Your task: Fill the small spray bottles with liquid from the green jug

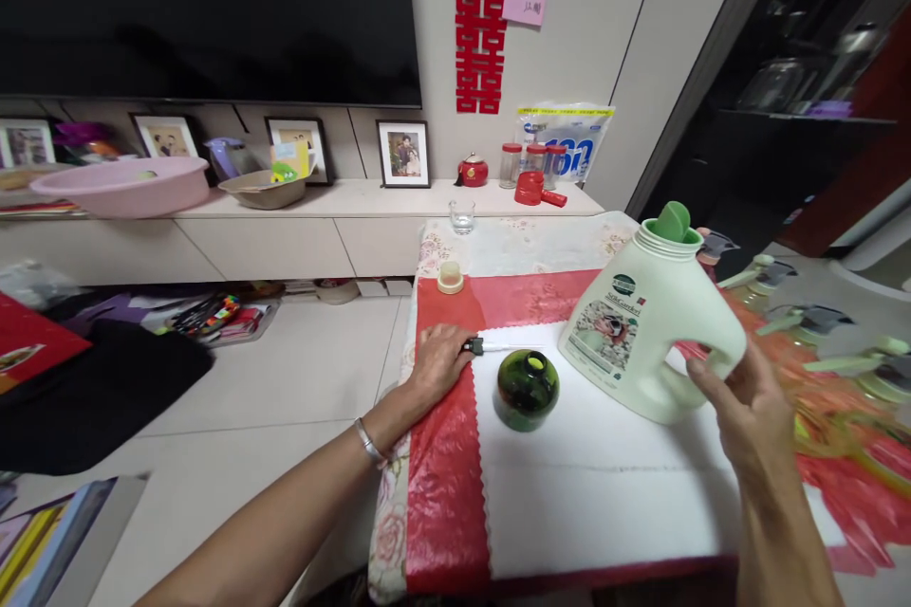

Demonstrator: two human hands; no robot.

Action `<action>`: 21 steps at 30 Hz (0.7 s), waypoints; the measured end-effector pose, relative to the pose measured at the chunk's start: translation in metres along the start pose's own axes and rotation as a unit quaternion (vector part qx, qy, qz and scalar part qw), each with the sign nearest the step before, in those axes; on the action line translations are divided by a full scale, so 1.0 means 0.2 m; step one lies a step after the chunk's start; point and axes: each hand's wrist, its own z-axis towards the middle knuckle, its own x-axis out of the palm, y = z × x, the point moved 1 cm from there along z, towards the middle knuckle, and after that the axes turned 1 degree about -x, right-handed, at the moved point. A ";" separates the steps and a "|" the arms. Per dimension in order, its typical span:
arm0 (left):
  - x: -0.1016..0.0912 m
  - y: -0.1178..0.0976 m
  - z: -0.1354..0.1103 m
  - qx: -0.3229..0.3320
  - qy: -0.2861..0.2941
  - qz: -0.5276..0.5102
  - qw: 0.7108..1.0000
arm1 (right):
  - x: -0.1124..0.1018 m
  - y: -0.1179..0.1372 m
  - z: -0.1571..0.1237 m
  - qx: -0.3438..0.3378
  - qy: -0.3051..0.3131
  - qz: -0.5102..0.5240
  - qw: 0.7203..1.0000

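My right hand (758, 403) is closed round the handle of a pale green plastic jug (651, 322). The jug tilts to the left over the white sheet, its cap off and a green spout (673, 221) showing in the neck. At the left, my left hand (442, 362) rests on the red sheet, fingers closed on the black end of a slim pale stick (491, 344) whose exact kind I cannot make out. Between the hands stands a round dark green glass bottle (527, 389) with an open neck. Behind my left hand sits a pale cap (450, 277).
A white sheet (590, 512) lies over red plastic (445, 512) on the flowered tablecloth. Several pump bottles (883, 389) stand at the right. A small glass cup (462, 216) stands at the back. Behind it, a ledge (320, 199) holds basins, frames and jars.
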 end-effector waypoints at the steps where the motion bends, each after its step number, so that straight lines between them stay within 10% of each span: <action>1: 0.00 0.00 0.00 -0.004 -0.004 -0.008 1.000 | -0.01 -0.01 0.00 -0.013 -0.021 0.044 0.999; 10: -0.32 0.00 -0.01 0.005 -0.144 -0.151 0.978 | -0.11 -0.02 0.04 -0.146 -0.349 0.147 0.914; 21: -0.87 -0.45 0.05 0.289 -0.104 0.013 0.952 | -0.02 0.06 0.01 -0.156 -0.321 0.137 0.924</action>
